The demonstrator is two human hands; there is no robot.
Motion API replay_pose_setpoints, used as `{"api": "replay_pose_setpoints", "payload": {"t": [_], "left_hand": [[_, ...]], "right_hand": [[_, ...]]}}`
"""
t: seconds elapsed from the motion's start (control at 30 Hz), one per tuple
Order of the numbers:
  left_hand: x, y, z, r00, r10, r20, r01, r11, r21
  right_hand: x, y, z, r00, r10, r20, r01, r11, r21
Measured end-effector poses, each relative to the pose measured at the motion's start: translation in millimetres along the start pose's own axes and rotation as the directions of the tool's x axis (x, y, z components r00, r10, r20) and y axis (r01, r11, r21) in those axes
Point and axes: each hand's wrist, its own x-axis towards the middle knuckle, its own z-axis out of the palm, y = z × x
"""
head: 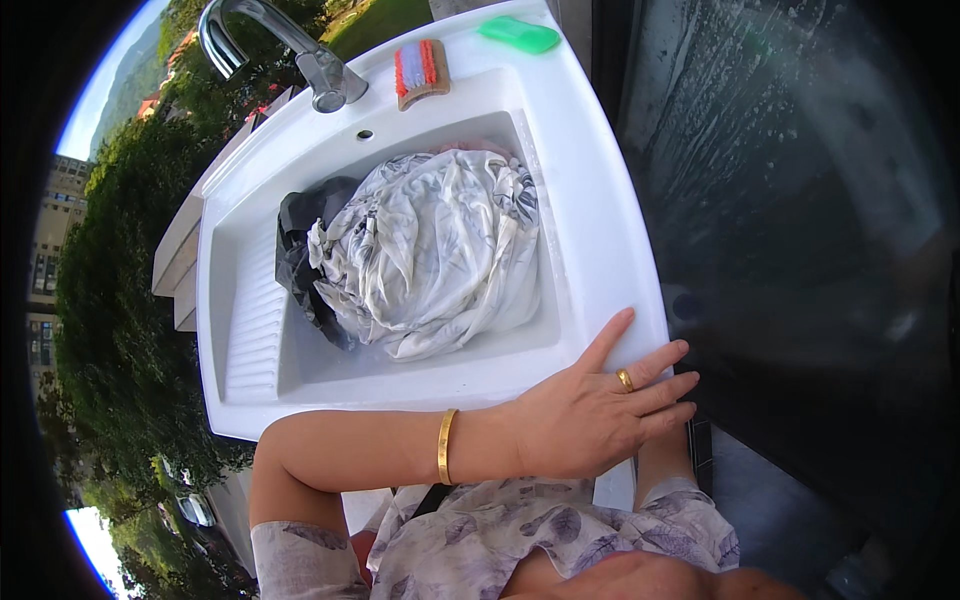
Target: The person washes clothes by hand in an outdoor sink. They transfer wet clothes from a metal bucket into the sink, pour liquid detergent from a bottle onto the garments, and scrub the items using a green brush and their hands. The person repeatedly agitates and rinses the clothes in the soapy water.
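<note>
My left hand lies palm down across the near right corner of a white laundry sink, fingers spread over its rim. It wears a gold-coloured ring, and a gold-coloured bangle circles the wrist. My right hand is out of view; only part of its forearm shows below the left hand. In the basin sits a wet, bunched white cloth with grey patterning. Dark fabric lies against its left side, and a bit of pink cloth shows behind it.
A chrome faucet rises at the back left. A scrub brush with orange and pale bristles and a green soap bar or dish rest on the back ledge. The ribbed washboard is at left. A wet glass panel stands right.
</note>
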Motion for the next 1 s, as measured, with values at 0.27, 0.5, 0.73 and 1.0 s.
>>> {"api": "replay_pose_setpoints", "payload": {"t": [0.27, 0.5, 0.73, 1.0], "left_hand": [[-8.3, 3.5, -1.0, 0.971, 0.011, -0.237, -0.025, 0.998, -0.059], [-25.1, -12.7, -3.1, 0.888, -0.145, -0.436, 0.115, 0.989, -0.094], [-191.2, -134.6, -70.7, 0.497, -0.671, -0.551, 0.833, 0.546, 0.086], [-220.9, -169.1, -66.9, 0.403, -0.907, -0.126, 0.909, 0.412, -0.064]], "right_hand": [[-159.9, -122.9, -55.5, 0.998, -0.056, -0.027, 0.061, 0.787, 0.614], [-329.5, -345.9, -126.1, 0.297, -0.892, -0.340, 0.916, 0.167, 0.364], [-376.3, -426.3, 57.7, 0.014, -0.803, 0.596, 0.987, -0.085, -0.138], [-375.4, -383.4, 138.1, 0.254, -0.559, 0.790, 0.834, -0.287, -0.471]]}}
